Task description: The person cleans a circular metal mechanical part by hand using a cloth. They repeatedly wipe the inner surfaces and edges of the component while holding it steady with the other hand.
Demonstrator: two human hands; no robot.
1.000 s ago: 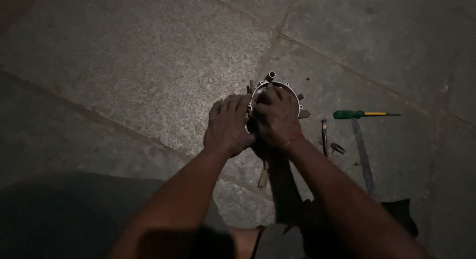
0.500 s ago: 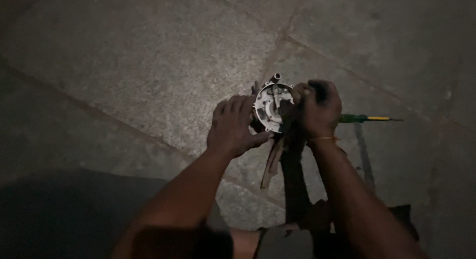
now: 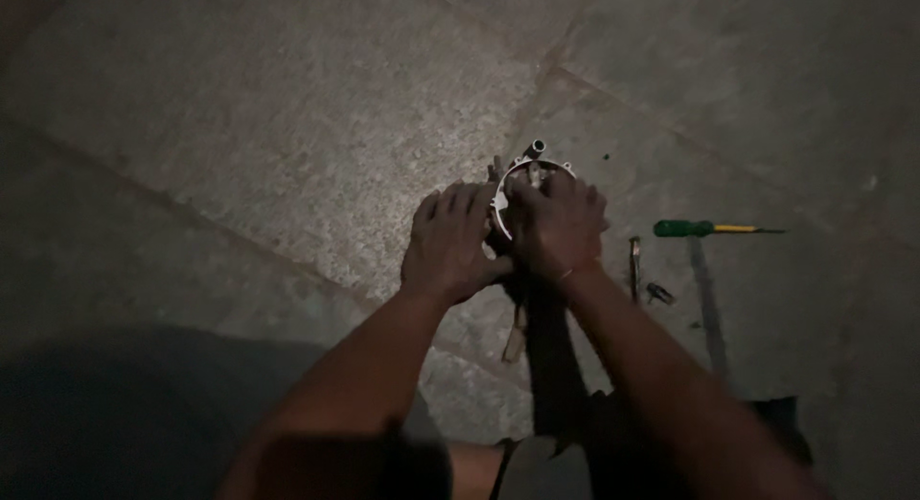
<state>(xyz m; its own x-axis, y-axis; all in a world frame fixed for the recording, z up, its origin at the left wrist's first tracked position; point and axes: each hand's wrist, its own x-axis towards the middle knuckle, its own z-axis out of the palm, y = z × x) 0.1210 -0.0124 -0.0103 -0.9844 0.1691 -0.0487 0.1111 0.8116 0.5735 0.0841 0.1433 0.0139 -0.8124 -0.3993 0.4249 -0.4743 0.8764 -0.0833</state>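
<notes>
A round silvery metal part (image 3: 530,165) with a short tube at its top lies on the stone floor (image 3: 287,126). Both my hands cover most of it. My left hand (image 3: 450,241) rests flat against its left side, fingers pointing up. Palm down on top of the part lies my right hand (image 3: 556,227), fingers curled over it. What lies under the palms is hidden. A thin wooden-looking stick (image 3: 516,337) pokes out below the hands.
A green-handled screwdriver (image 3: 714,229) lies on the floor to the right. A slim metal rod (image 3: 633,265) and a small metal bit (image 3: 659,292) lie between it and my right wrist. The scene is dim, with dark shadow at the lower left.
My right hand, which had lifted off to the right and exposed the round part half a second ago, has come back down over it. The left hand stayed in place.
</notes>
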